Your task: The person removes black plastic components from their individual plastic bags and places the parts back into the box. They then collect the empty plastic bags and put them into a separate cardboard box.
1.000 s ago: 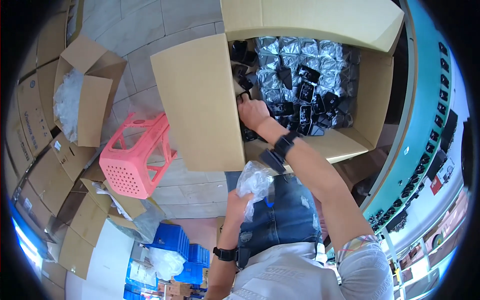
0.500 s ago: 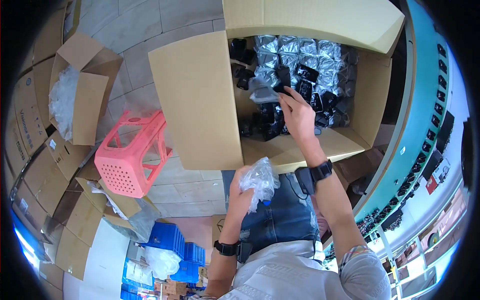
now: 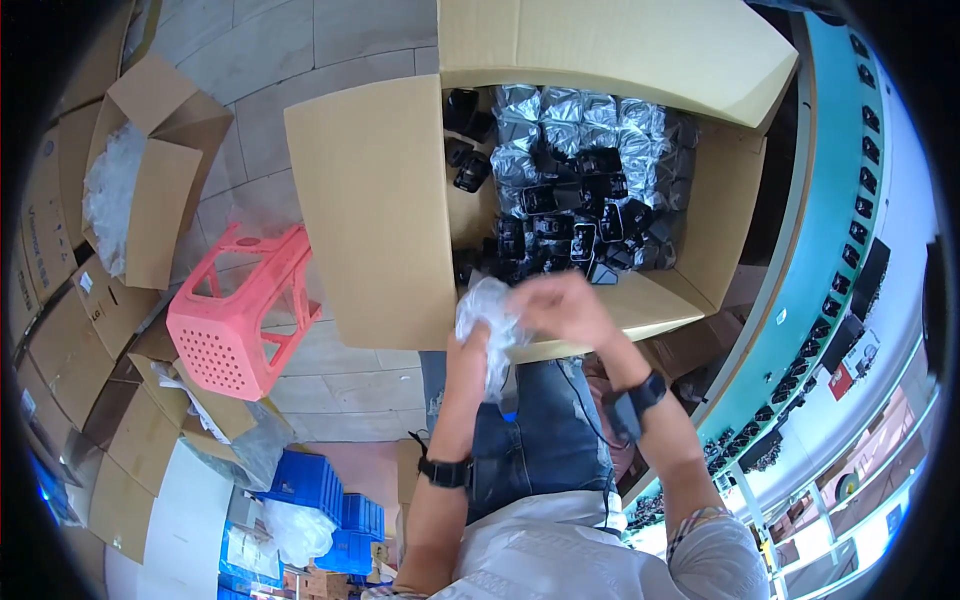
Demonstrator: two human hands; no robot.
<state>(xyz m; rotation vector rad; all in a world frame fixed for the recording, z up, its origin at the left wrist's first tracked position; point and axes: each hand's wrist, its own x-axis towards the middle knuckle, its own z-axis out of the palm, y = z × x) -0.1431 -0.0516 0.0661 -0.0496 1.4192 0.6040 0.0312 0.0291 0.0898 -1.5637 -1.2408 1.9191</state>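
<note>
My left hand [image 3: 468,355] is closed around a crumpled bunch of clear plastic bags [image 3: 487,315] by the near left corner of a large open cardboard box [image 3: 735,215]. My right hand [image 3: 568,308] is at the bunch's right side, its fingers smeared by motion, so their grip cannot be made out. Inside the box, rows of pieces in silvery clear wrap [image 3: 640,125] fill the far and right part. Loose black plastic pieces [image 3: 555,228], some with glossy faces, lie heaped over the near part. Several more black pieces [image 3: 468,165] rest at the left wall.
A pink plastic stool [image 3: 240,320] is left of the box. Beyond it, an open carton [image 3: 165,210] holds clear plastic bags. Stacked cartons [image 3: 60,310] line the far left, with blue bins [image 3: 305,480] lower down. A green-edged bench [image 3: 800,250] with black parts runs along the right.
My right hand has come back from over the box to the bunch in my left hand. The clear bag it held above the black pieces no longer shows there.
</note>
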